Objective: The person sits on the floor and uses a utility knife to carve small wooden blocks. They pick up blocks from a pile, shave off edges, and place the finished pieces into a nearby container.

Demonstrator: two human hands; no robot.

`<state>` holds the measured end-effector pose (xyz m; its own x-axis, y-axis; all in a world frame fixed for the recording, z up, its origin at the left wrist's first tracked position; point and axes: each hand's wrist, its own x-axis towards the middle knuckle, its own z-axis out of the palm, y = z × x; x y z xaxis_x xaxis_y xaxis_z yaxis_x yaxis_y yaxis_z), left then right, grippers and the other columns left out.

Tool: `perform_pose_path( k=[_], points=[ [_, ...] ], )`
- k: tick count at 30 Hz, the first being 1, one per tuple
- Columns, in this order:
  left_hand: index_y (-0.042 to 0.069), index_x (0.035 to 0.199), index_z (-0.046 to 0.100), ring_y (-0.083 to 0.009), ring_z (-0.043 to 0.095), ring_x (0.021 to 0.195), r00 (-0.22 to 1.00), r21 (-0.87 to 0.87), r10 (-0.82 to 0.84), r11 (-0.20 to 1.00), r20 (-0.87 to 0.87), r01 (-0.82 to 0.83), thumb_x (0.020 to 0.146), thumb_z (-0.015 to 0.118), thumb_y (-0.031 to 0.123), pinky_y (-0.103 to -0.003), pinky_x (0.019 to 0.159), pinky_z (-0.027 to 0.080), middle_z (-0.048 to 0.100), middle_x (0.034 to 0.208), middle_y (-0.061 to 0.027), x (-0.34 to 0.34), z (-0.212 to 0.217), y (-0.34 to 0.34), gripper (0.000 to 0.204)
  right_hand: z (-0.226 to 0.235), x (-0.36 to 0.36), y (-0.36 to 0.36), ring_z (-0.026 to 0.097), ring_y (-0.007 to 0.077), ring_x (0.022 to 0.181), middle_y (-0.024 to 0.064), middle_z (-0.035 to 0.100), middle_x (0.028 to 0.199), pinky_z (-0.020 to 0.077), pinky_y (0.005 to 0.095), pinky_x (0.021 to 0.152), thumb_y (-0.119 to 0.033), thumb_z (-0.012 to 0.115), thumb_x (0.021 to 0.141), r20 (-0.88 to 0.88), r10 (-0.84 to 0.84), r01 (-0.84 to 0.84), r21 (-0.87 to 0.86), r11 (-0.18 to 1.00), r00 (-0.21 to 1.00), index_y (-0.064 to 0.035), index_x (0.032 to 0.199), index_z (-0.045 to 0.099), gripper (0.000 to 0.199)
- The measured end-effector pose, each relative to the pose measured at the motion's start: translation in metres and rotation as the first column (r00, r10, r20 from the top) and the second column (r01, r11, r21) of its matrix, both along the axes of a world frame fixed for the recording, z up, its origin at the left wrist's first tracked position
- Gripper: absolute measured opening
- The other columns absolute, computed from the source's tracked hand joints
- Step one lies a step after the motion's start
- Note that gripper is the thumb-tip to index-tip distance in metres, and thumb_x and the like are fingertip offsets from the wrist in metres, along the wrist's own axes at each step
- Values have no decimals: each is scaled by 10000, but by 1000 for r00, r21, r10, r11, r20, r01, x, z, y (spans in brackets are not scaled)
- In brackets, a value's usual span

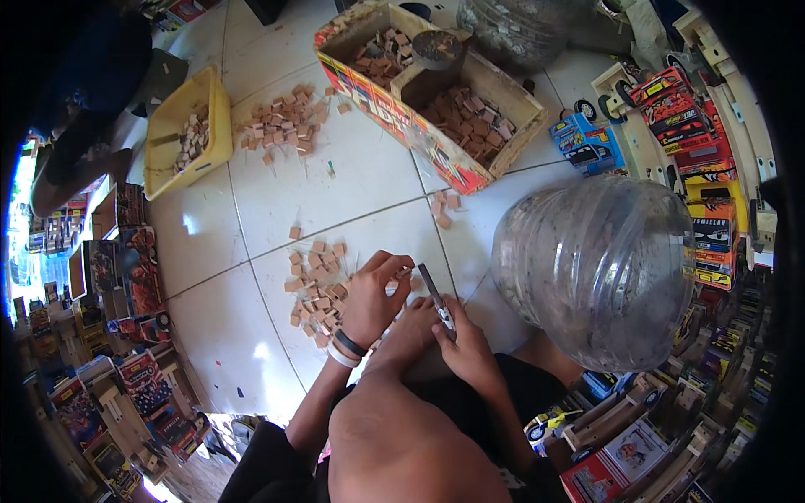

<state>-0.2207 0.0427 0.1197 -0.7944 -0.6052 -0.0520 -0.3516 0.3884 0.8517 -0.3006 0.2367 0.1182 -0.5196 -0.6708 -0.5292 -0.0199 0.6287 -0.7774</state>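
Observation:
My left hand (376, 295), with dark and white bands on the wrist, is closed in a pinch in front of my raised knee. Whatever its fingertips hold is too small to make out. Just to its right, my right hand (470, 352) grips a narrow tool with a flat dark blade (430, 285) and a pale, patterned handle. The blade points up and away, its tip close to the left fingertips. Many small brown wooden blocks (317, 303), several with thin wires, lie heaped on the tiles beside my left hand.
Another pile of wired blocks (283, 121) lies farther off. A yellow tub (220, 142) and a divided wooden box (394, 126) hold more blocks. A large clear plastic bottle (595, 268) stands at my right. Toy trucks (147, 377) crowd both sides; a person (84, 75) sits far left.

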Motion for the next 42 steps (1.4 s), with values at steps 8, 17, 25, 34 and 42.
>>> perform_pose_path(
  k=[8,17,25,34,42],
  points=[
    [43,1073,763,-315,763,876,999,-4,2,1000,37,-2,875,745,3,-403,761,602,723,1012,-133,-2,1,3,203,4,-1,-1,568,528,1292,270,610,1410,498,556,1050,-116,650,1015,80,1,-5,53,999,997,-117,1519,457,539],
    [49,1095,780,-331,734,874,1000,-89,6,996,19,-4,892,729,-9,-399,769,584,734,1036,-138,-4,-3,7,217,1,4,0,642,507,1217,249,698,1255,517,498,1002,-93,627,1042,-22,-14,15,15,1000,1000,-133,1504,472,489],
    [17,1111,788,-297,742,917,997,-19,41,999,-64,-43,899,746,-31,-381,819,584,740,1076,-137,1,-11,2,221,7,0,-8,646,543,1146,257,698,1186,527,513,950,-81,619,1043,-15,-16,15,-46,999,1000,-124,1423,507,399],
    [-10,1152,795,-150,750,965,891,301,352,916,-289,-264,980,714,-49,-291,857,588,815,1072,-126,-3,-20,23,195,12,20,-28,636,511,1071,264,644,1128,522,547,911,39,637,944,-442,22,-13,25,1000,897,-47,1417,475,507],
    [-40,1196,769,-144,710,1027,945,295,298,922,-136,-249,1028,702,2,-288,927,558,792,1111,-100,-3,-13,6,186,7,25,-37,602,504,1206,265,641,1277,493,540,1001,3,626,967,-330,-53,44,-36,998,942,-48,1444,507,494]
  ],
)
